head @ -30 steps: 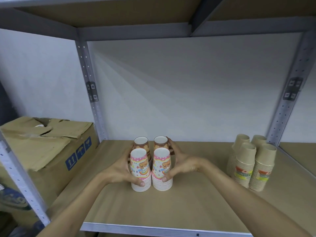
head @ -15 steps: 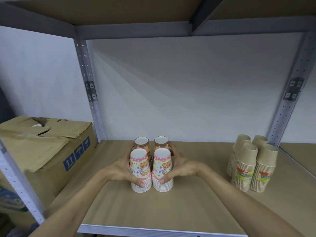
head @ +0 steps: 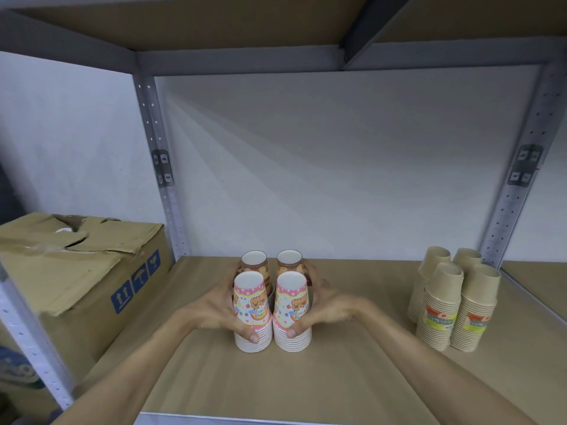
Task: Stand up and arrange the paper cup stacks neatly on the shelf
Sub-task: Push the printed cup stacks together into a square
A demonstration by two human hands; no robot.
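Note:
Two pink printed cup stacks stand upside down at the middle of the shelf [head: 352,378]: the left pink stack [head: 252,311] and the right pink stack [head: 292,311]. Behind them stand two brown printed stacks, one on the left [head: 254,265] and one on the right [head: 290,263]. My left hand [head: 214,311] wraps the left side of this group, thumb on the left pink stack's base. My right hand [head: 325,305] wraps the right side, thumb on the right pink stack's base. Several plain kraft cup stacks [head: 454,302] stand grouped at the right.
A worn cardboard box [head: 76,271] sits on the neighbouring shelf at the left. Grey perforated uprights, a left one [head: 159,179] and a right one [head: 515,191], frame the bay. The upper shelf [head: 245,23] hangs overhead. Bare shelf board lies between the two cup groups.
The hands stay clasped around the four printed stacks. The right fingers have drawn in slightly closer to the group. The stacks have barely shifted.

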